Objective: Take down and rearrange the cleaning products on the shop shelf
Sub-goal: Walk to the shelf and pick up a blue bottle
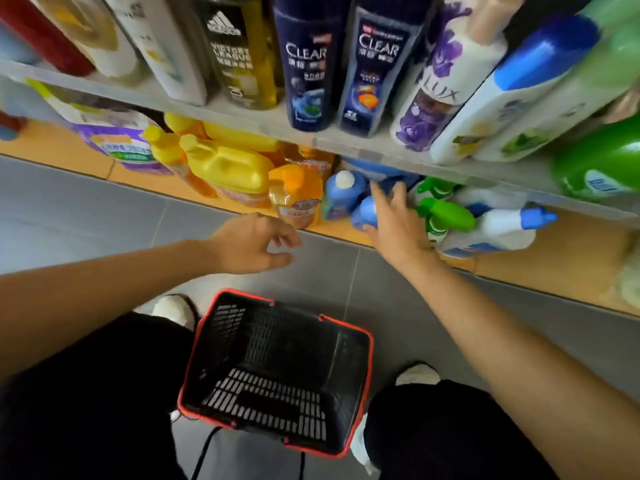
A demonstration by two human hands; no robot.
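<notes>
The small blue bottle (363, 213) stands on the orange bottom shelf (554, 268), at about 1 o'clock from the picture centre. Its rounded top points up toward the camera, so its long axis looks upright; the lower part is hidden and I cannot tell more.

At its 10 o'clock, just beside it, stands a blue bottle with a white cap (341, 194), and further to 9 o'clock an orange bottle (298, 199) and a yellow jug (228, 168). At 3 o'clock are green spray bottles (446, 213) and a white bottle with a blue cap (502, 226). The upper shelf board (346, 140) hangs over them at 12 o'clock.

The right hand (398, 226) lies over the small blue bottle from 4 o'clock, with fingers spread and nearly straight and the thumb at the near side; it does not yet clasp it. The left hand (252, 244) hovers over the floor at 8 o'clock from the bottle, fingers loosely curled, holding nothing. A black basket (277, 341) sits on the floor at 6 o'clock.
</notes>
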